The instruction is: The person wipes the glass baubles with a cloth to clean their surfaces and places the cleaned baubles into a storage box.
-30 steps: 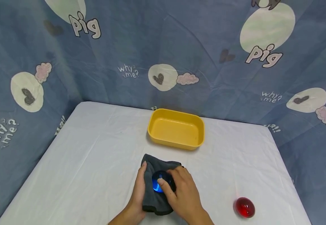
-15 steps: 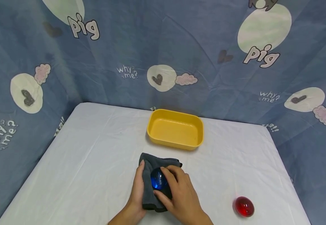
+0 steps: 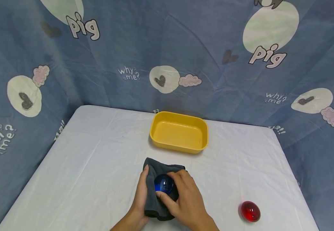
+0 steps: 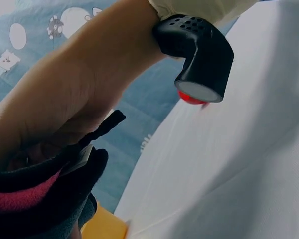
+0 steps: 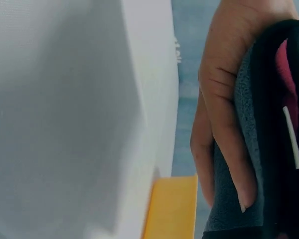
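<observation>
A glossy blue ball lies in a dark grey cloth near the table's front edge. My left hand holds the cloth from the left, thumb on top and fingers beneath it. My right hand grips the ball from the right, its fingers curled over it. In the right wrist view the left hand lies along the cloth, which shows a pink inner side. The left wrist view shows the right hand above the cloth.
An empty yellow tub stands behind the hands, mid-table. A glossy red ball lies at the front right, also visible as the red ball in the left wrist view. The white table is walled by blue printed fabric.
My right hand's fingers have shifted over the blue ball, turning it slightly within the cloth. The left hand and cloth stay in place.
</observation>
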`<state>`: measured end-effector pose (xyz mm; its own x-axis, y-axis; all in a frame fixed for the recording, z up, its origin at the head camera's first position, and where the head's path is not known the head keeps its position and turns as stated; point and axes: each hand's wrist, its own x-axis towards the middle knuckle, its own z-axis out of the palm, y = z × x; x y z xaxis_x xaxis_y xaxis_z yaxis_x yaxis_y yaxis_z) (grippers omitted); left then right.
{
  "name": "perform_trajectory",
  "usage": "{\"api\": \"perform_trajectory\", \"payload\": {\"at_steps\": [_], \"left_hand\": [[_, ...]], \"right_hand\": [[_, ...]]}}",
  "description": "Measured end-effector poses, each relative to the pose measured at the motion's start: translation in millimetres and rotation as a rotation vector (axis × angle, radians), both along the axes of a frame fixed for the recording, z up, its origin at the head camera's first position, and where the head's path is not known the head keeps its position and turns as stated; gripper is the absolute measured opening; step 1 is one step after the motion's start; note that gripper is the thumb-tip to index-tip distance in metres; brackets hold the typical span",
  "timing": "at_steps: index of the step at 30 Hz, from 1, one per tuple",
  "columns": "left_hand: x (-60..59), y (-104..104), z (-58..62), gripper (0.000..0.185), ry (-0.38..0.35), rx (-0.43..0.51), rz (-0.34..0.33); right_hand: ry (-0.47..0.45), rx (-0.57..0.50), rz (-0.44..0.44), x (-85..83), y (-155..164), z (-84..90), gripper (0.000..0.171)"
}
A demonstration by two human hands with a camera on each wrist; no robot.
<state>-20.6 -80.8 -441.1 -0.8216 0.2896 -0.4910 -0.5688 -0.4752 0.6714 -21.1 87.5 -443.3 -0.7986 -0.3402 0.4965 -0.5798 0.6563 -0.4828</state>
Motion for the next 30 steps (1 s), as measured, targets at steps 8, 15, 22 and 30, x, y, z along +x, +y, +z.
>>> {"api": "perform_trajectory", "payload": {"at_steps": [8, 15, 22, 30], "left_hand": [[0.3, 0.5, -0.1, 0.093, -0.026, 0.048, 0.016], [-1.6, 0.9, -1.0, 0.097, -0.013, 0.005, 0.024], [-2.5, 2.5, 1.8, 0.099, 0.010, -0.010, 0.040], [-4.4, 4.7, 3.9, 0.093, 0.009, 0.002, 0.058]], "right_hand": [[-0.090, -0.054, -0.044, -3.6, -1.7, -2.7, 0.034], [-0.138, 0.000, -0.024, -0.9, -0.2, -2.5, 0.047], [-0.046, 0.090, 0.029, 3.3, 2.8, -0.8, 0.076], [0.062, 0.062, 0.011, 6.0, 1.5, -1.5, 0.068]]}}
